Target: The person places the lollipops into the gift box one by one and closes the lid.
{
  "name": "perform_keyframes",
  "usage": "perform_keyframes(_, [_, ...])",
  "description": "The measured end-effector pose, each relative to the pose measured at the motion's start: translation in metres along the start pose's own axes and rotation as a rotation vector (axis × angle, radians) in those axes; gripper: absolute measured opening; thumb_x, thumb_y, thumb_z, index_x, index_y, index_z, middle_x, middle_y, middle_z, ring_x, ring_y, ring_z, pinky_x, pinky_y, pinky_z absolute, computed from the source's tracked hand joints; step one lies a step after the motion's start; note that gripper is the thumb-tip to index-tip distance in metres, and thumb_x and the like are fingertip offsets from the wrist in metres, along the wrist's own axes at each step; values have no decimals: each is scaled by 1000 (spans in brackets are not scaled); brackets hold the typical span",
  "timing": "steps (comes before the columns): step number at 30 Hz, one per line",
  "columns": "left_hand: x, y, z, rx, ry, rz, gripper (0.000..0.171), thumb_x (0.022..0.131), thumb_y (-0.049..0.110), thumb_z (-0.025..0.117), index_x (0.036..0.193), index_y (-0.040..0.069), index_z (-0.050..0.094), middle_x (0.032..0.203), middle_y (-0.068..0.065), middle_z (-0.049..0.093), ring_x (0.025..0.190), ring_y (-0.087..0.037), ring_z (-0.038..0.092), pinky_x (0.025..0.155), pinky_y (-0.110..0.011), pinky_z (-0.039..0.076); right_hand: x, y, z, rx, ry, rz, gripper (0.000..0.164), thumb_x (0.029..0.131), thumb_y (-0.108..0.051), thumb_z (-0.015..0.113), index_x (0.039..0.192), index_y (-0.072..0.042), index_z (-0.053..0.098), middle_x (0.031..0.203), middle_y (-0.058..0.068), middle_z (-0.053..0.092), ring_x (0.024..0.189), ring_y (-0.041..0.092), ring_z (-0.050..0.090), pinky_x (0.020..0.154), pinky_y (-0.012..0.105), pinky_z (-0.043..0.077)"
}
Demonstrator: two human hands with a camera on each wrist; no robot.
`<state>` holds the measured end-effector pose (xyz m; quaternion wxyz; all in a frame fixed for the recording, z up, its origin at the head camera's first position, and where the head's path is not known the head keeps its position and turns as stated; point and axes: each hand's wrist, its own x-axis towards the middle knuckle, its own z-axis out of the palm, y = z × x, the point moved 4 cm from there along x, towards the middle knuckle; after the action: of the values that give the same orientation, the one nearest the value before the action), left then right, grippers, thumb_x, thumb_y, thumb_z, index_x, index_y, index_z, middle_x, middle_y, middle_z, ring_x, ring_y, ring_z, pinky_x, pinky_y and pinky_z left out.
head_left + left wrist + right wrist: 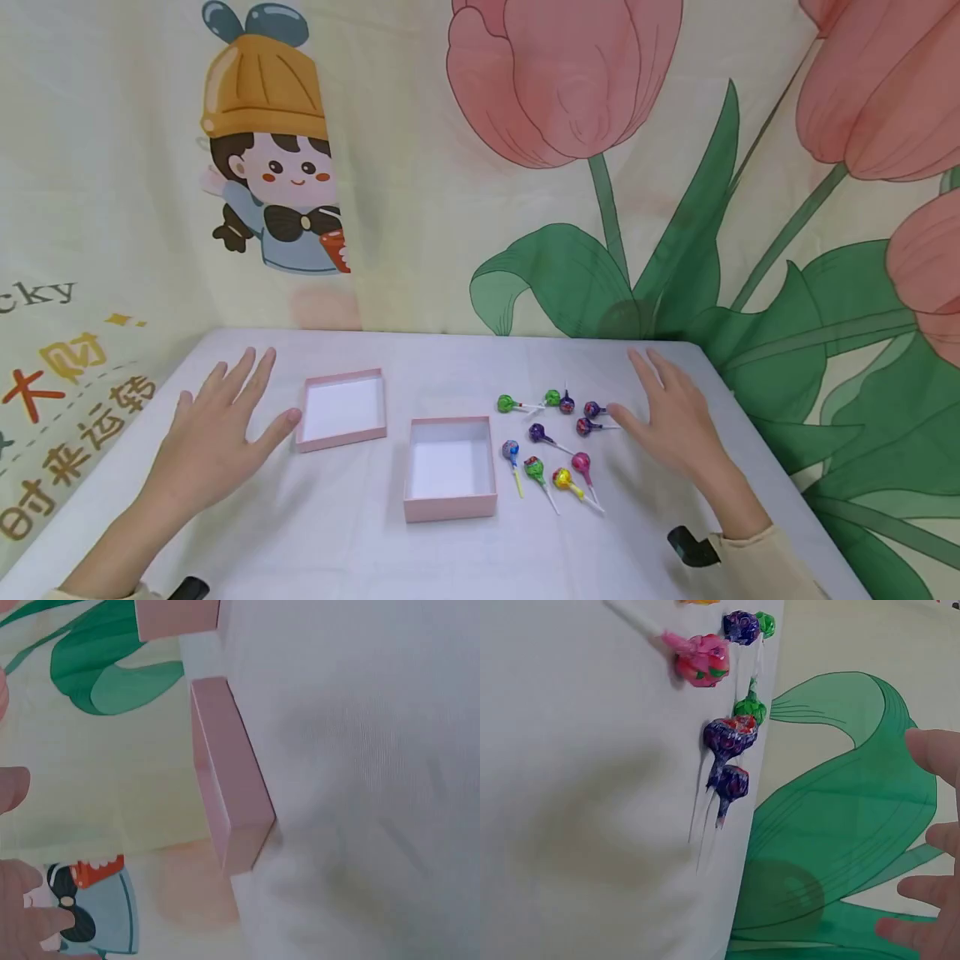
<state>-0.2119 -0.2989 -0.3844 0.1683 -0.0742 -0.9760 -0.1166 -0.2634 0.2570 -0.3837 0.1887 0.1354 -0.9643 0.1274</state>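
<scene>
My left hand point(217, 442) is spread above the table's left side, holding nothing, close to a shallow pink box part point(341, 441) with a white inside. To that part's right stands a deeper pink box point(450, 507), its white inside facing up and bare. Several wrapped lollipops lie loose right of it, among them a yellow one point(562, 478), a pink one point(581, 463), a blue one point(511, 451) and a green one point(506, 403). Over the right side hovers my right hand point(675, 425), fingers extended and holding nothing, nearest two dark purple lollipops point(730, 739).
A white cloth covers the table point(337, 542). Behind it hangs a printed backdrop point(405, 167) with tulips and a cartoon figure. Black straps or devices show at both wrists, one point(692, 547) on the right.
</scene>
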Motion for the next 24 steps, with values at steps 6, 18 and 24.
perform_keyframes(6, [-9, 27, 8, -199, -51, -24, 91, 104, 56, 62, 172, 15, 16, 171, -26, 27, 150, -57, 30, 108, -82, 29, 18, -19, 9, 43, -28, -5, 85, 96, -43, 77, 164, -10, 39, 163, 26, 40, 144, 53, 44, 108, 77, 39])
perform_keyframes(18, [-24, 76, 38, -614, -129, -16, 74, 107, 41, 63, 170, 23, 27, 166, -16, 41, 136, -45, 57, 102, -66, 50, 45, -50, 30, 157, -66, -70, 69, 94, -34, 82, 153, -9, 56, 153, 21, 53, 139, 44, 51, 106, 63, 50])
perform_keyframes(24, [-30, 95, 51, -768, -191, -18, 71, 108, 36, 64, 169, 23, 30, 165, -14, 43, 135, -38, 60, 102, -43, 57, 56, -66, 42, 199, -121, -97, 63, 96, -32, 80, 151, -11, 59, 148, 17, 58, 135, 39, 58, 105, 58, 52])
